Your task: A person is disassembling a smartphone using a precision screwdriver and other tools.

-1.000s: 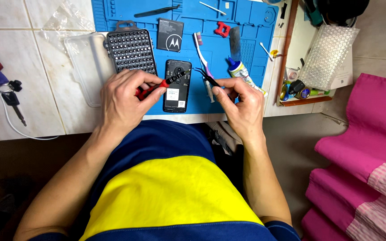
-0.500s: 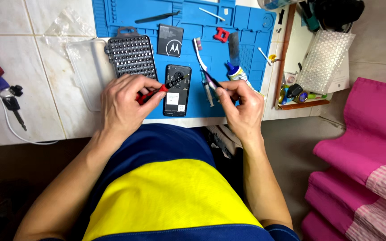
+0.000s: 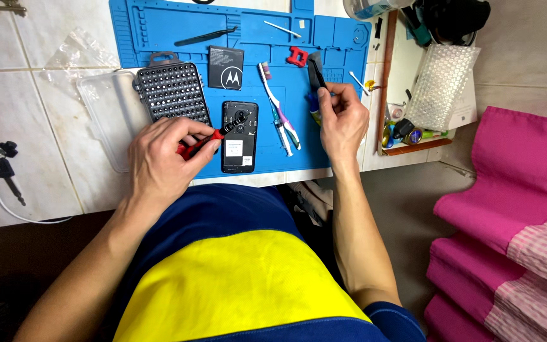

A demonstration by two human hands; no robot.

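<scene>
Working the red screwdriver (image 3: 199, 143) held in the left hand (image 3: 159, 158) on the opened phone (image 3: 239, 136), back cover off; right hand (image 3: 343, 117) grasps black tweezers (image 3: 316, 73); reassembly seemingly remains.

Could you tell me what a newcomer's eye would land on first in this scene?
Probably the bright blue work mat at the top, with an opened black phone lying near its front edge. The left hand points a red screwdriver at the phone, while the right hand grips black tweezers further right.
</scene>
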